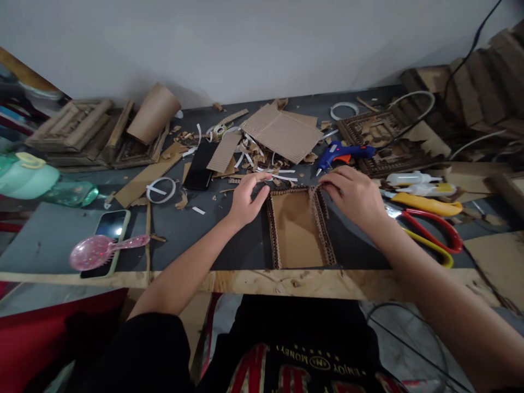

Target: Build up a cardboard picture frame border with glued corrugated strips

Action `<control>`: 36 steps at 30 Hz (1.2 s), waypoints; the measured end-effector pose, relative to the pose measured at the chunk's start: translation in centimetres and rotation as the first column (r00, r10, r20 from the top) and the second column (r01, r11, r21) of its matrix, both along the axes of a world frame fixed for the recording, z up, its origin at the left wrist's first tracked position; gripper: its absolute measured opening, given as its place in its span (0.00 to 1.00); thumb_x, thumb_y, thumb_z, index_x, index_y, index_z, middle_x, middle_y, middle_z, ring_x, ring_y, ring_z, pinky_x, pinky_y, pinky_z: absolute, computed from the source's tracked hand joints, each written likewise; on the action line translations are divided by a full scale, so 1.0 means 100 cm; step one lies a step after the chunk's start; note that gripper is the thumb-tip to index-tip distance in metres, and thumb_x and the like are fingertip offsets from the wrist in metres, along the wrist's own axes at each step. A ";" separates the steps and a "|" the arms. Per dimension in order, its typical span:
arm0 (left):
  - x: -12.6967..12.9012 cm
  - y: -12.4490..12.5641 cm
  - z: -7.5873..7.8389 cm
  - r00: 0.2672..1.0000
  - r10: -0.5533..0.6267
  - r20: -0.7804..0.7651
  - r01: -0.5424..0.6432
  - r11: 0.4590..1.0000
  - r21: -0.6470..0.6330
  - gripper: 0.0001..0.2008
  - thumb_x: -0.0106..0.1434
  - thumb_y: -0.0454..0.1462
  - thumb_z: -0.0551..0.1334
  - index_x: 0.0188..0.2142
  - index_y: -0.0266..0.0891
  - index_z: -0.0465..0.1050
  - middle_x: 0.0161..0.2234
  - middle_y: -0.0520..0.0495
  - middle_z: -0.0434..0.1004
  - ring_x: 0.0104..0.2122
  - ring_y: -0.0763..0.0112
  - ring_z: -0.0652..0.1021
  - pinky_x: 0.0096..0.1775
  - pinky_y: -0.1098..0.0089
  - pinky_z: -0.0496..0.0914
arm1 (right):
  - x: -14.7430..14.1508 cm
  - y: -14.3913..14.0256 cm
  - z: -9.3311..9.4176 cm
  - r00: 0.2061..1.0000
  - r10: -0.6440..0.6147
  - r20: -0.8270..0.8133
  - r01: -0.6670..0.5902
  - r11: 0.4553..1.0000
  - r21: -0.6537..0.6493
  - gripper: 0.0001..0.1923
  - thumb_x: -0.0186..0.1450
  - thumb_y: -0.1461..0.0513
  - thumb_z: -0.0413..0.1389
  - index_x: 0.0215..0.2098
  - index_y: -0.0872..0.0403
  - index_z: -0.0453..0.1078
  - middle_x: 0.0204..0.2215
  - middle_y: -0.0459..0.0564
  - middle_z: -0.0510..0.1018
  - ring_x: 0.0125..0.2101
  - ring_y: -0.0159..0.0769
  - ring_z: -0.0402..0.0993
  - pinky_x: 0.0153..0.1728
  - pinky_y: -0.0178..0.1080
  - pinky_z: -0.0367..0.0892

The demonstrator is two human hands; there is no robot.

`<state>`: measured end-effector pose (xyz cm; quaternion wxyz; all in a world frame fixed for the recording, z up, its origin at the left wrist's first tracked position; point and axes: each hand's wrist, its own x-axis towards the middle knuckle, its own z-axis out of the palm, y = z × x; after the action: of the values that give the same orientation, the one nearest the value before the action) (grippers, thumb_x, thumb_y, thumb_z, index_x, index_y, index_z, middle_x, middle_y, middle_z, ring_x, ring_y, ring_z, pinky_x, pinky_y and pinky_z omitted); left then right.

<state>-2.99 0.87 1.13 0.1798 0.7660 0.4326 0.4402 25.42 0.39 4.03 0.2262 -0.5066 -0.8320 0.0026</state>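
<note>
A shallow, rectangular cardboard tray (298, 232) lies flat on the dark tabletop (241, 251) between the two hands, its long axis running away from the wearer. It is plain brown, with a smooth floor and raised walls of layered corrugated strips showing wavy edges. The left hand (248, 199), near the far left corner, is partly open, thumb and forefinger slightly apart and holding nothing. The right hand (354, 196) is curled, fingertips at the far right corner; whether they grip it cannot be told. Just beyond the right hand is a blue glue gun (341, 154); beyond the left, a black phone (199, 172).
</note>
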 end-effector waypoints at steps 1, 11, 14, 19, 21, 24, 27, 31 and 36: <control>0.000 -0.001 0.001 0.999 -0.022 0.033 0.023 0.999 -0.031 0.16 0.72 0.45 0.55 0.53 0.41 0.73 0.48 0.41 0.81 0.48 0.62 0.79 0.46 0.62 0.73 | -0.003 0.000 0.002 1.000 -0.008 0.000 0.008 1.000 -0.010 0.16 0.73 0.58 0.48 0.46 0.50 0.78 0.43 0.54 0.80 0.41 0.42 0.76 0.39 0.42 0.69; 0.006 -0.001 0.003 0.986 -0.159 -0.047 0.160 0.987 0.011 0.12 0.68 0.46 0.65 0.43 0.42 0.81 0.39 0.46 0.85 0.38 0.64 0.82 0.45 0.61 0.74 | -0.025 -0.006 -0.011 0.998 -0.037 0.045 0.041 0.996 -0.084 0.16 0.72 0.58 0.52 0.50 0.49 0.80 0.39 0.52 0.80 0.33 0.38 0.76 0.27 0.38 0.63; 0.007 0.001 -0.001 0.991 -0.104 -0.089 0.107 0.994 0.033 0.08 0.69 0.42 0.64 0.38 0.44 0.82 0.37 0.48 0.86 0.37 0.64 0.82 0.45 0.60 0.74 | -0.026 -0.009 -0.016 1.000 -0.022 -0.021 0.020 0.996 -0.085 0.16 0.72 0.58 0.51 0.51 0.51 0.79 0.41 0.53 0.80 0.36 0.39 0.77 0.30 0.38 0.67; 0.005 0.005 -0.006 0.992 -0.018 -0.127 0.028 0.996 0.084 0.06 0.68 0.41 0.66 0.37 0.46 0.83 0.35 0.49 0.85 0.37 0.63 0.79 0.44 0.58 0.74 | -0.023 -0.009 -0.020 0.990 0.010 -0.140 -0.020 0.997 -0.073 0.16 0.73 0.58 0.50 0.48 0.53 0.78 0.42 0.54 0.81 0.41 0.41 0.78 0.36 0.40 0.71; 0.004 0.007 -0.006 0.988 -0.002 -0.156 0.018 0.995 0.103 0.05 0.67 0.41 0.67 0.36 0.46 0.83 0.35 0.49 0.85 0.39 0.61 0.77 0.46 0.56 0.73 | -0.022 -0.008 -0.020 0.990 0.021 -0.143 -0.031 0.997 -0.066 0.15 0.73 0.58 0.50 0.47 0.52 0.78 0.42 0.54 0.81 0.41 0.41 0.78 0.37 0.40 0.72; 0.004 0.009 -0.008 0.980 0.036 -0.197 -0.014 0.993 0.114 0.03 0.64 0.40 0.69 0.34 0.48 0.83 0.36 0.49 0.83 0.42 0.60 0.76 0.50 0.53 0.71 | -0.021 -0.006 -0.020 0.989 0.049 -0.139 -0.057 0.997 -0.055 0.16 0.73 0.58 0.49 0.47 0.51 0.79 0.41 0.54 0.81 0.42 0.41 0.78 0.39 0.41 0.73; 0.004 0.010 -0.009 0.979 0.024 -0.200 -0.003 0.994 0.105 0.02 0.64 0.39 0.69 0.34 0.48 0.83 0.36 0.49 0.82 0.42 0.61 0.76 0.50 0.53 0.71 | -0.020 -0.003 -0.021 0.987 0.072 -0.144 -0.080 0.996 -0.044 0.17 0.73 0.59 0.48 0.47 0.51 0.79 0.42 0.55 0.81 0.41 0.41 0.77 0.41 0.43 0.73; 0.004 0.010 -0.008 0.986 0.005 -0.164 0.012 0.995 0.100 0.01 0.63 0.37 0.69 0.35 0.46 0.82 0.38 0.49 0.82 0.42 0.62 0.78 0.50 0.54 0.71 | -0.019 -0.002 -0.023 0.984 0.082 -0.160 -0.088 0.996 -0.026 0.17 0.73 0.60 0.48 0.47 0.52 0.80 0.42 0.55 0.81 0.42 0.42 0.78 0.43 0.44 0.73; 0.005 0.009 -0.007 0.992 -0.047 -0.116 0.050 0.999 0.022 0.03 0.62 0.35 0.68 0.36 0.44 0.81 0.39 0.47 0.84 0.43 0.61 0.80 0.51 0.53 0.72 | -0.020 -0.002 -0.023 0.975 0.085 -0.207 -0.090 0.996 -0.016 0.16 0.73 0.60 0.49 0.44 0.52 0.80 0.42 0.55 0.82 0.44 0.42 0.78 0.47 0.44 0.73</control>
<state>-2.51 1.81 0.47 0.1555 0.8026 0.4180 0.3960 23.38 0.17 1.77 0.3043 -0.4693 -0.8255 0.0755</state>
